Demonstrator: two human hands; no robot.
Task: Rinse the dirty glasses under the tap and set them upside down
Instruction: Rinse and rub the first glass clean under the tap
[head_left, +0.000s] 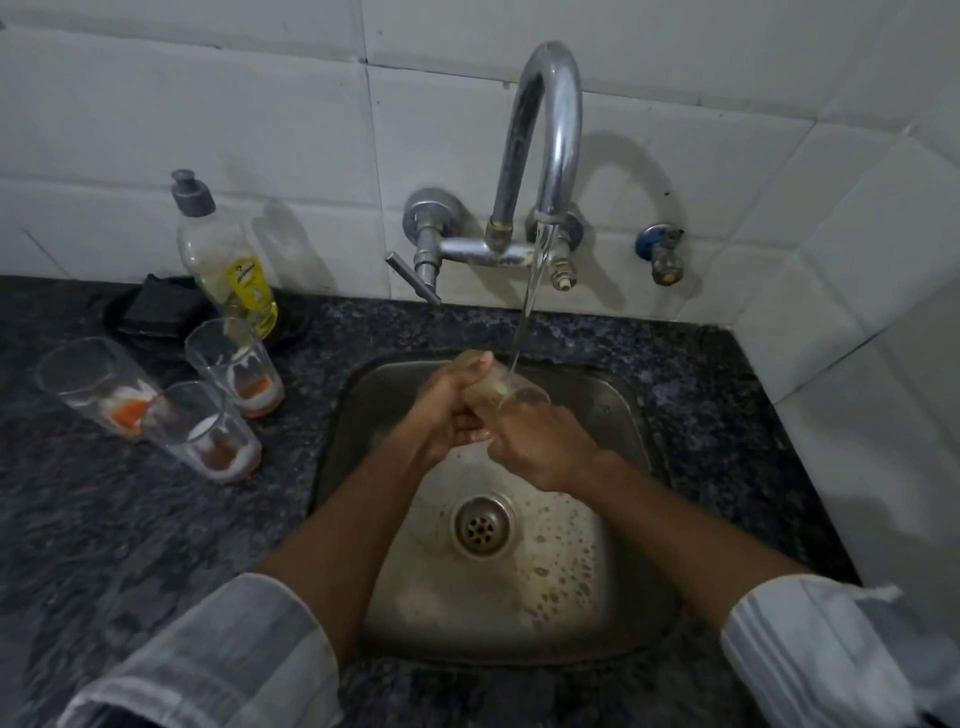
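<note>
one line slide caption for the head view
Both hands, left hand and right hand, hold a glass under the running tap.

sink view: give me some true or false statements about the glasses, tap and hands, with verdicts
1. Water runs from the tap onto the glass in the hands. True.
2. Three dirty glasses stand upright on the counter. True.
3. The glass under the tap is held by one hand only. False: the left hand and right hand both hold it.
4. The dish soap bottle lies in the sink. False: it stands on the counter behind the glasses.
</note>
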